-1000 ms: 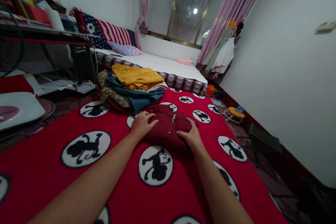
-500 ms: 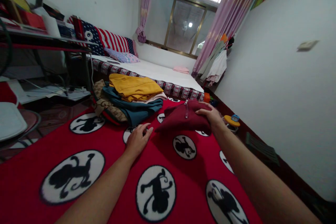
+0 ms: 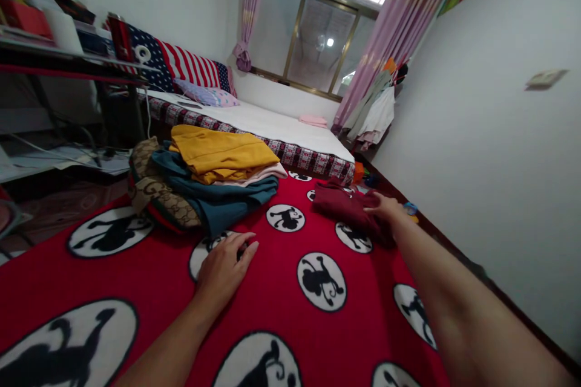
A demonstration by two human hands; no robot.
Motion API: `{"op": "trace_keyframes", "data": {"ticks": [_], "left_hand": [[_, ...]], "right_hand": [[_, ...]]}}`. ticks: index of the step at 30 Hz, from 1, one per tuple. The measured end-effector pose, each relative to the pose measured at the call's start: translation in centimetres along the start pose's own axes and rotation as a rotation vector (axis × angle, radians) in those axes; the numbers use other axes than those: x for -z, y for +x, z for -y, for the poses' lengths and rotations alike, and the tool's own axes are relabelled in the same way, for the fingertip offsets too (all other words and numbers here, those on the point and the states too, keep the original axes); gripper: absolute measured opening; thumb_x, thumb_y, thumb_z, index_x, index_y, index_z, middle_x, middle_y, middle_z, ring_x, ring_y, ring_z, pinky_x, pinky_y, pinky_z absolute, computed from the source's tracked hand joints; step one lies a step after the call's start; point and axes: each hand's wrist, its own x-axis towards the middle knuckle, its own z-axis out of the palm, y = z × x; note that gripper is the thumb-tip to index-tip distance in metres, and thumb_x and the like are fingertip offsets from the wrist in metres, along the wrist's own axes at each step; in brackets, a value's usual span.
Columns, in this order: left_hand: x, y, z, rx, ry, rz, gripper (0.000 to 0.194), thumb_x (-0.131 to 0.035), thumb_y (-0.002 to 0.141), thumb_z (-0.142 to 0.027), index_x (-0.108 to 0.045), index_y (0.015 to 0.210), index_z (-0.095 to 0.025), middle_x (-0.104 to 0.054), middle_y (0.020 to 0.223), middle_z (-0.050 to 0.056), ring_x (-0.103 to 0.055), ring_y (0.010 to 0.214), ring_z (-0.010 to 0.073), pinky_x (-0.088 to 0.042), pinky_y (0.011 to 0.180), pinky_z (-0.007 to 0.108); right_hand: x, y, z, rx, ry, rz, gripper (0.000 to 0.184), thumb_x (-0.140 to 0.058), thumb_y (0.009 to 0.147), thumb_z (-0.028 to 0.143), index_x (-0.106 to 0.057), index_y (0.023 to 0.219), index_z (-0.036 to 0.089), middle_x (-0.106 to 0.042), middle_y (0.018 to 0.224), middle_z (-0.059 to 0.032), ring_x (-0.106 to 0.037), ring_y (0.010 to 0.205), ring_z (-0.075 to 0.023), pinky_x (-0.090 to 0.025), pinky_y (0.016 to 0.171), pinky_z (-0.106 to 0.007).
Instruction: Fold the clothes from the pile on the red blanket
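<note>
A folded dark red garment (image 3: 338,201) lies on the red blanket (image 3: 281,320) with black-and-white monkey circles, toward its far right side. My right hand (image 3: 385,208) is stretched out to it and grips its right edge. Flat on the blanket, with fingers apart and holding nothing, my left hand (image 3: 224,266) rests just in front of a pile of folded clothes. In that pile a yellow garment (image 3: 220,151) is on top, a teal one (image 3: 222,196) lies under it, and a brown patterned one (image 3: 152,190) sits at the left.
Beyond the blanket stands a low bed (image 3: 290,127) with a white sheet, a flag-pattern pillow (image 3: 181,63) and a small pink folded cloth (image 3: 313,119). A dark shelf (image 3: 68,60) with boxes is at the left. Hanging clothes (image 3: 376,109) and pink curtains are at the far right by the window.
My right hand carried the dark red garment from in front of me out to the right and set it down on the blanket. My left hand let go and now lies flat.
</note>
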Motion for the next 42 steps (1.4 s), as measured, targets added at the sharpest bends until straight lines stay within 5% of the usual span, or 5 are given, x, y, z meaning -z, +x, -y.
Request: {"op": "trace_keyframes", "data": {"ticks": [7, 19, 25, 29, 42], "left_hand": [[-0.1, 0.0, 0.2, -0.036, -0.014, -0.006, 0.036, -0.041, 0.091, -0.046, -0.067, 0.104, -0.026, -0.068, 0.113, 0.003, -0.060, 0.108, 0.0226, -0.045, 0.095, 0.036], [-0.2, -0.1, 0.4, -0.083, 0.021, 0.014, 0.027, -0.047, 0.087, -0.035, -0.072, 0.092, -0.026, -0.067, 0.110, 0.002, -0.060, 0.104, 0.0221, -0.044, 0.094, 0.036], [-0.1, -0.1, 0.1, -0.076, 0.044, 0.020, 0.024, -0.050, 0.085, -0.030, -0.073, 0.090, -0.027, -0.067, 0.111, 0.002, -0.061, 0.103, 0.0219, -0.045, 0.092, 0.036], [-0.2, -0.1, 0.2, -0.073, 0.052, 0.008, 0.024, -0.050, 0.085, -0.030, -0.073, 0.088, -0.027, -0.067, 0.111, 0.001, -0.061, 0.103, 0.0216, -0.045, 0.092, 0.036], [-0.1, 0.1, 0.1, -0.053, 0.070, 0.030, 0.023, -0.050, 0.086, -0.028, -0.074, 0.087, -0.028, -0.066, 0.110, 0.000, -0.061, 0.101, 0.0206, -0.046, 0.088, 0.034]], "right_hand": [[-6.9, -4.1, 4.0, 0.386, -0.140, 0.275, 0.066, -0.061, 0.082, 0.054, -0.046, 0.139, 0.025, -0.039, 0.150, -0.0123, -0.040, 0.133, -0.0311, -0.030, 0.108, -0.052], [-8.9, -6.7, 4.9, 0.468, -0.150, 0.276, 0.048, -0.052, 0.089, 0.036, -0.048, 0.137, 0.036, -0.040, 0.151, -0.0006, -0.027, 0.142, -0.0259, -0.022, 0.111, -0.056], [-6.0, -6.5, 0.1, -0.037, -0.353, 0.121, 0.073, -0.058, 0.079, 0.021, -0.033, 0.148, 0.025, -0.034, 0.149, -0.0205, -0.038, 0.133, -0.0411, -0.035, 0.097, -0.063], [-5.1, -5.4, -2.2, 0.015, -0.343, 0.186, 0.062, -0.045, 0.086, 0.013, -0.040, 0.144, 0.033, -0.047, 0.139, -0.0151, -0.058, 0.115, -0.0308, -0.045, 0.093, -0.043], [-8.4, -8.6, -3.3, -0.156, -0.359, 0.118, 0.065, -0.031, 0.095, 0.036, -0.008, 0.154, 0.019, -0.017, 0.156, -0.0221, -0.015, 0.144, -0.0367, -0.021, 0.107, -0.062]]}}
